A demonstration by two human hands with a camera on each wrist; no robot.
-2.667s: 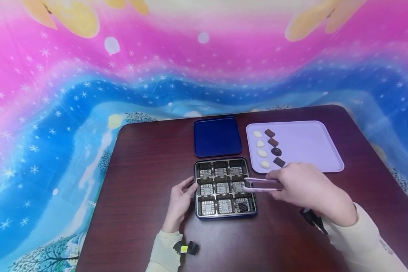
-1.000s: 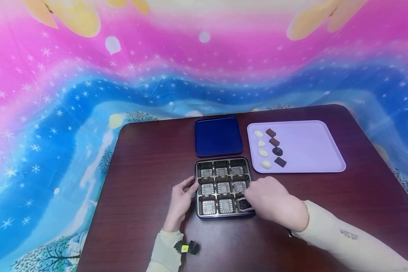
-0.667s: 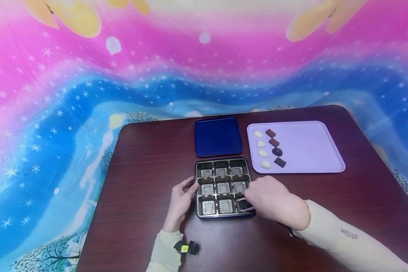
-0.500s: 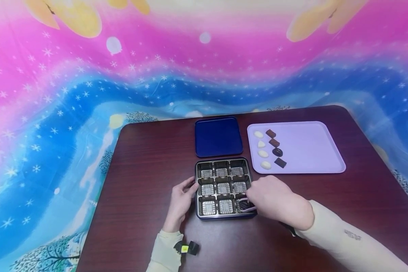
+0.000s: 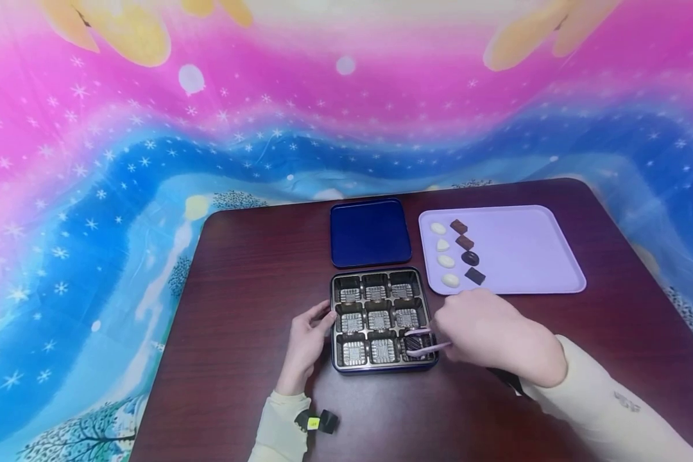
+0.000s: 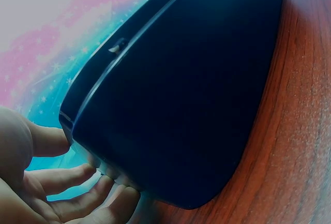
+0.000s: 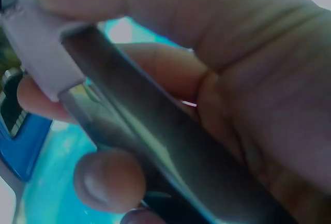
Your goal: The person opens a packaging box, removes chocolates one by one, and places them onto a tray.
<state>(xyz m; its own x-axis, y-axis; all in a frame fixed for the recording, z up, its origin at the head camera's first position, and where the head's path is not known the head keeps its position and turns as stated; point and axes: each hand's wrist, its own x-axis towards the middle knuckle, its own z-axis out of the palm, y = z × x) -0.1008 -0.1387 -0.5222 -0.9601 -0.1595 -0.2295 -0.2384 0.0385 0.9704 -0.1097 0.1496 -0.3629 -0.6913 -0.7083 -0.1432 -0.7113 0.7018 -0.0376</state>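
My left hand (image 5: 308, 343) rests against the left wall of a dark blue tin (image 5: 381, 370), thumb near the rim. In the left wrist view its fingertips touch the tin's wall (image 6: 170, 100). The tin holds a divided insert with square compartments. My right hand (image 5: 491, 330) grips food tongs (image 5: 436, 348) with pale pink tips and, in the right wrist view, metal arms (image 7: 150, 125). The tips stand apart over the near right compartment, either side of a dark ridged chocolate (image 5: 414, 344). Whether they touch it I cannot tell. The other compartments show bare bottoms.
Behind the tin lies a blue lid (image 5: 371, 232). A lilac tray (image 5: 525, 250) at the back right bears a column of white chocolates (image 5: 446, 261) and a column of brown ones (image 5: 464, 242). All stand on a dark wooden table (image 5: 254, 289).
The tongs came down into the near right compartment around the dark chocolate. Since half a second ago my right hand has drawn back rightward and the tips have spread. My left hand stays put.
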